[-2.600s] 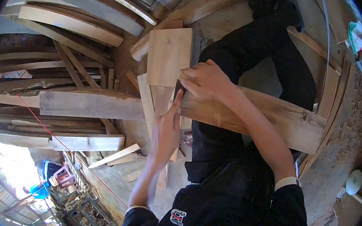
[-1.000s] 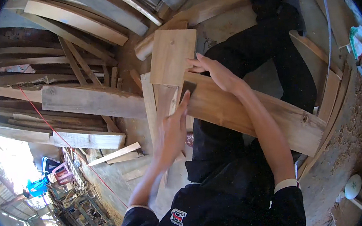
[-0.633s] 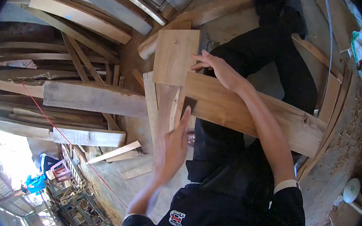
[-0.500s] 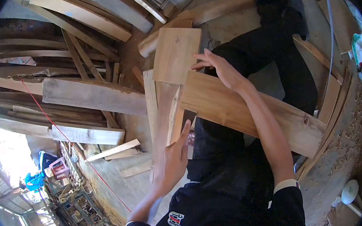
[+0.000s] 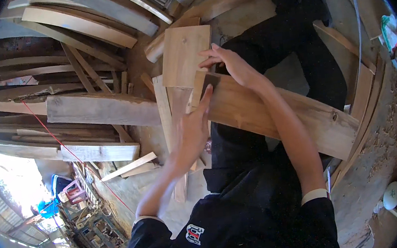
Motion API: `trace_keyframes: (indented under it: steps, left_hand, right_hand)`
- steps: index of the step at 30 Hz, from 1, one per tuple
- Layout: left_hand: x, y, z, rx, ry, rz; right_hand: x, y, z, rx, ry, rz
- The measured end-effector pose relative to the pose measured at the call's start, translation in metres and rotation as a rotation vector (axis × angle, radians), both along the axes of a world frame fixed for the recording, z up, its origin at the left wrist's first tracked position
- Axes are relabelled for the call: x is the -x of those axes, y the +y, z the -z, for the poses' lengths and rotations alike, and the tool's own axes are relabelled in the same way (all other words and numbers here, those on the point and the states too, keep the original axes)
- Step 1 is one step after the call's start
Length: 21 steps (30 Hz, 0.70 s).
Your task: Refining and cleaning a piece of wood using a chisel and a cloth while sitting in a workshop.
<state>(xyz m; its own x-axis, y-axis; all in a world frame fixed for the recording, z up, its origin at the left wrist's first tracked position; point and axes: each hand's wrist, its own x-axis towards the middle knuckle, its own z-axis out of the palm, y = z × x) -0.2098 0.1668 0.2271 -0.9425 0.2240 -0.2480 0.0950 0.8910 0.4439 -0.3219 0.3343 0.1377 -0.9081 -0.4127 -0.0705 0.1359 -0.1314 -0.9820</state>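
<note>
A long plank [image 5: 325,130] lies diagonally across my legs. Its upper left end sits beside a square light board [image 5: 186,52]. My left hand [image 5: 189,130] grips a small dark flat pad [image 5: 211,80], possibly sandpaper on a wooden block, at that end; its exact make is hard to tell. My right hand [image 5: 237,67] has its fingers apart and slightly bent over the plank's upper end near the square board, with the forearm lying along the plank. Behind my left hand, narrower boards [image 5: 162,103] lie partly hidden.
Many boards [image 5: 100,112] are stacked at the left and back. A red cord [image 5: 73,154] stretches down the left side. A blue item and pink stool [image 5: 74,192] and machinery [image 5: 94,239] stand lower left. Strips [image 5: 365,101], a hanging hose [image 5: 357,20] and a white oval object [image 5: 391,195] are at the right.
Over the last half second my left hand and the dark pad have moved up along the plank's end. My right hand sits in much the same place, fingers still apart.
</note>
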Motion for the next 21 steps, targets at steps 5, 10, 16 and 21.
trace_keyframes:
  steps: [5,10,16,21]
  left_hand:
    - [-0.066,-0.010,-0.023,0.093,-0.118,-0.039]
    - [-0.071,-0.007,-0.022,0.105,-0.210,-0.093]
    - [-0.008,0.006,-0.004,-0.021,-0.020,-0.003]
    - [-0.028,0.002,-0.015,0.059,-0.045,0.017]
  right_hand:
    - [0.003,0.001,0.001,0.011,-0.010,-0.027]
    - [0.003,0.002,0.012,0.014,0.066,-0.002]
    - [0.000,-0.005,0.003,-0.021,0.162,0.059]
    - [0.001,-0.001,0.012,-0.003,0.143,0.057]
